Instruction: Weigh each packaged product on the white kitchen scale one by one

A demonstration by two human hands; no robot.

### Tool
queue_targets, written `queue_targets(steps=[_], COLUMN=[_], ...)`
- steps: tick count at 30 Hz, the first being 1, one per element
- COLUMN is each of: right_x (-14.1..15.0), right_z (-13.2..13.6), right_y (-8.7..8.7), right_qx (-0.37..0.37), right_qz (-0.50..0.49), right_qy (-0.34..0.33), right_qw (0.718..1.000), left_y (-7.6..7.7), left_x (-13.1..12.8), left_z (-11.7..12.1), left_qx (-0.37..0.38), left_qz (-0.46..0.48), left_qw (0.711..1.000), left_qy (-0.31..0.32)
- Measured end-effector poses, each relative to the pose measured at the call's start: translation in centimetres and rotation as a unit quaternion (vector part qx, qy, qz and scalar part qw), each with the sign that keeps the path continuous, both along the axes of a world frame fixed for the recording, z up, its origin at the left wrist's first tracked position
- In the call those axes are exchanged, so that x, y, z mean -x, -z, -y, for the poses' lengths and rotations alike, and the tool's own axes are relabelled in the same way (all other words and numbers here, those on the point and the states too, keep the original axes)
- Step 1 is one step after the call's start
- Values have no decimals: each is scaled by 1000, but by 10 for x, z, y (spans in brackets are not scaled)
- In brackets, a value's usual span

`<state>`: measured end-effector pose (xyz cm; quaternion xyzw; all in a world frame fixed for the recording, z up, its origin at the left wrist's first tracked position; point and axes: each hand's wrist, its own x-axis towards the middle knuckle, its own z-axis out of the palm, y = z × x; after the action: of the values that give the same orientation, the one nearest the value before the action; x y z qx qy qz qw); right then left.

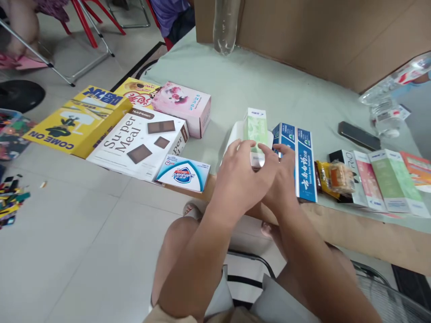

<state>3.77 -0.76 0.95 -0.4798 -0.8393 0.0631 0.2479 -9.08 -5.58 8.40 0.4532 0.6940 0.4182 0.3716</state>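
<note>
A slim green-and-white box (256,128) lies over a white tray-like item (237,131) in front of me. My left hand (237,177) curls over the near end of this box, fingertips at its left edge and thumb at its right edge. Close beside it, my right hand (283,172) sits partly behind the left thumb, fingers bent near the right edge of the white item. What the right fingers touch is hidden. Just right of that hand lie blue toothpaste boxes (305,163). A Safeguard soap box (183,172) is left of my hands.
Left on the table are a Su-per Meal box (141,143), a yellow box (79,121) and a pink box (183,105). Right are snack packs (340,177), a green box (393,179) and a phone (358,135). Plastic bottles (225,27) stand or lie by the cardboard wall (319,40).
</note>
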Motion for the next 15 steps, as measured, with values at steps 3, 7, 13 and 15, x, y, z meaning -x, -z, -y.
queue_targets(steps=[3, 7, 13, 15], right_x=[-26, -67, -100, -105], right_z=[1, -6, -17, -15], right_y=[-13, -16, 2, 5], right_qx=[-25, -23, 38, 37], right_qz=[-15, -15, 1, -9], right_qy=[36, 96, 108, 83], right_qw=[999, 995, 993, 996], left_y=[11, 27, 48, 52], left_x=[-1, -6, -6, -7], left_z=[-10, -26, -45, -48], left_qx=[15, 38, 73, 64], left_qz=[-20, -69, -40, -30], left_qw=[999, 994, 992, 993], left_qy=[-42, -78, -94, -97])
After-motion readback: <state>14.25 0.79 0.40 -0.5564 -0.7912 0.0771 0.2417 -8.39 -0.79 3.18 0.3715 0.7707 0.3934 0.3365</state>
